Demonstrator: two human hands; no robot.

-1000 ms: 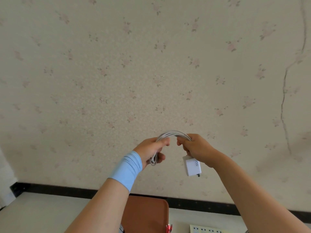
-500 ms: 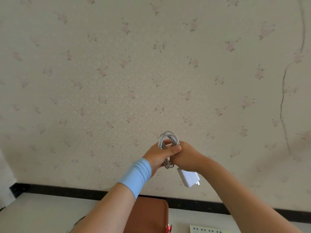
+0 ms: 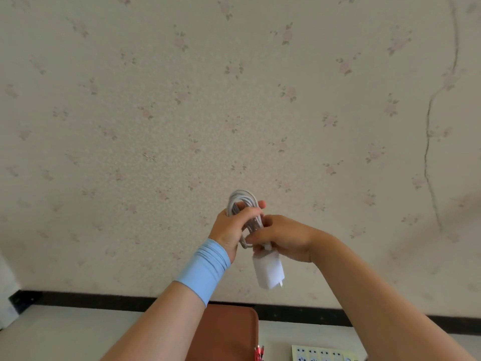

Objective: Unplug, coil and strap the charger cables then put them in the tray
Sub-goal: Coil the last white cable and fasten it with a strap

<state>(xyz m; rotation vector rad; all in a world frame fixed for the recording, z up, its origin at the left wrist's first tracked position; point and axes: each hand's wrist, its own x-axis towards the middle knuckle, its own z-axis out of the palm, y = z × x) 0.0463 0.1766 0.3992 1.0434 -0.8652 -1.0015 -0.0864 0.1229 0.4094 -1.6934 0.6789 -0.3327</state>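
The cable (image 3: 243, 207) is coiled in the air before the wall (image 3: 156, 113); our left hand (image 3: 233, 226) and right hand (image 3: 282, 237) clench it, the plug (image 3: 268, 270) hanging. A strap is perhaps not on; tray not seen.

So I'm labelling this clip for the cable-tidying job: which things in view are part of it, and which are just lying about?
Part of the job:
- white cable coil, gripped by the left hand
- white charger plug, hanging below the right hand
- brown tray, probably
- power strip
- red item at the bottom edge, possibly another cable

Just there:
- blue wristband
- floral wallpaper
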